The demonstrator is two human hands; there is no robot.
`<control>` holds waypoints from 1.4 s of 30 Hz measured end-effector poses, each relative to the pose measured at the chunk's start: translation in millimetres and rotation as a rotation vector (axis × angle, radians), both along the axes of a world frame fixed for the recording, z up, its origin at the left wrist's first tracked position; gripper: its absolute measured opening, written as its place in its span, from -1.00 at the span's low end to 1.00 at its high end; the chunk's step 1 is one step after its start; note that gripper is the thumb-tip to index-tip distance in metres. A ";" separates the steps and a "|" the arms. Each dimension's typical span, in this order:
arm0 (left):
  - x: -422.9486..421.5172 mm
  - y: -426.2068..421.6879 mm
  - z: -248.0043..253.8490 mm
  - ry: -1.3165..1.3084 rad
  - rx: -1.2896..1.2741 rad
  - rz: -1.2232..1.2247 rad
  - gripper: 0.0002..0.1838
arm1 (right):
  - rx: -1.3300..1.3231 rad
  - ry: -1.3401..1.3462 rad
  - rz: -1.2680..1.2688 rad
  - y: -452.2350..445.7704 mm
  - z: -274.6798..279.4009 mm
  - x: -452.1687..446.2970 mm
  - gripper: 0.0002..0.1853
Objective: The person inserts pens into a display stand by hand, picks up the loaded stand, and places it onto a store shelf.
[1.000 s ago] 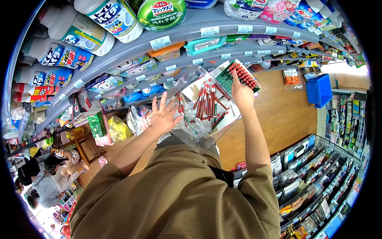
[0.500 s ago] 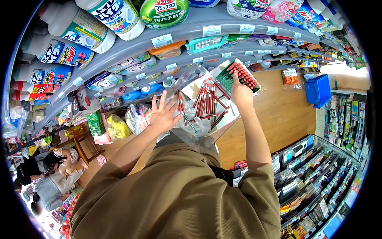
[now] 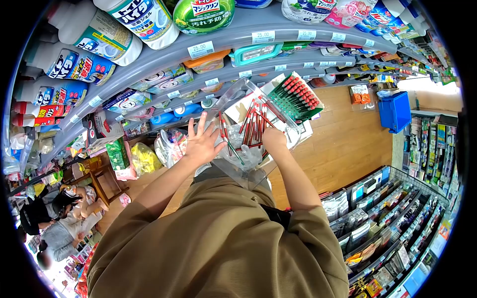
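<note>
Head view, from the left: two people are well apart from the left hand, beyond a wooden stool. Nearer that hand sit a green packet, a yellow bag and a clear bag. The left hand is open, its fingers spread apart, at the near-left side of a clear plastic tray; whether it touches the tray I cannot tell. Just right of its fingertips, a few red and green pens lie in the tray, and crumpled clear plastic lies between the hands. More red pens lie loose immediately left of the right hand, whose fingers are curled together inside the tray; whether they clamp a pen is hidden. Beyond and right of it, a green holder bears rows of red-ended pens. Farther right stands a blue bin.
</note>
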State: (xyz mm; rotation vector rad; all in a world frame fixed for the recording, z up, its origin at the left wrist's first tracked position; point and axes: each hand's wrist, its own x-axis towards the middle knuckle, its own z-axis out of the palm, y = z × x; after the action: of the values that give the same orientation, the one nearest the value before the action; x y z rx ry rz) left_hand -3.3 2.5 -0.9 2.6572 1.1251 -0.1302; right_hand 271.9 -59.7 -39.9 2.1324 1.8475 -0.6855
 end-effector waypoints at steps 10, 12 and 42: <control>3.2 1.9 4.4 -0.018 0.021 -0.008 -0.33 | -0.286 0.077 -0.419 27.3 -28.0 -0.6 -0.67; 2.5 1.9 3.3 -0.028 0.034 -0.014 -0.33 | -0.290 0.078 -0.369 26.7 -30.4 -1.7 -0.67; 0.8 0.6 -2.2 -0.018 0.058 -0.007 -0.36 | 0.655 0.367 -0.511 61.3 97.8 95.9 -0.79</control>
State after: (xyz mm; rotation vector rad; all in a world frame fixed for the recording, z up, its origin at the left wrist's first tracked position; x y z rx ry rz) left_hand -2.5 3.1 -3.1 2.7073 1.1306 -0.0753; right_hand 367.7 1.6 57.9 3.1572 1.8893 -0.6622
